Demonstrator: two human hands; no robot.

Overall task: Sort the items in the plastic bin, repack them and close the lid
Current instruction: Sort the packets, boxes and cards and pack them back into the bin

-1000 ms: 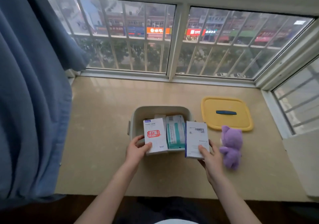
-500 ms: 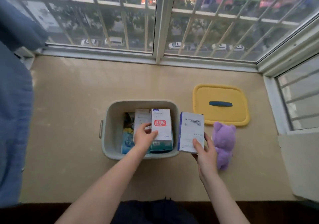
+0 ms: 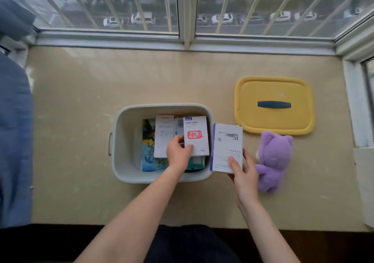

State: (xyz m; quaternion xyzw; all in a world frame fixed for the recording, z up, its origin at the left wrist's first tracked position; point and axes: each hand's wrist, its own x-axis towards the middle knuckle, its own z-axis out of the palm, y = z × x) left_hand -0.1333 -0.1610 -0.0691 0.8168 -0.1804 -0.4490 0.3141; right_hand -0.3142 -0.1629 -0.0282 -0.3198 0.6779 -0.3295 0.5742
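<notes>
Pinching the stamp box (image 3: 196, 130) at its near corner with the left hand (image 3: 178, 156), thumb on the printed face, fingers curled behind. Held face up inside the bin (image 3: 126, 141), over teal packs underneath, probably to settle it as a top layer. Impossible to tell whether resting on them already or just above. Just left of that grip, a white box (image 3: 163, 136) lying flat the same way, which suggests stacking flat cartons side by side to save room.

Clamping the barcode box (image 3: 226, 143) by its near edge with the right hand (image 3: 244, 174), thumb on top, fingers below. Held just right of the left grip and outside the bin's right wall, likely waiting for the slot to be cleared before going in.

Beyond the right grip, lid (image 3: 273, 121) flat on the sill (image 3: 81, 100), handle up, well clear of the opening so packing stays unobstructed. Just right of the right hand, plush (image 3: 273, 159) lying on the sill, not yet packed.

Judged as mid-repack: two cartons in hand, plush and lid to follow. Worth leaving soft plush for last, on top, so the lid seats without crushing cartons.
</notes>
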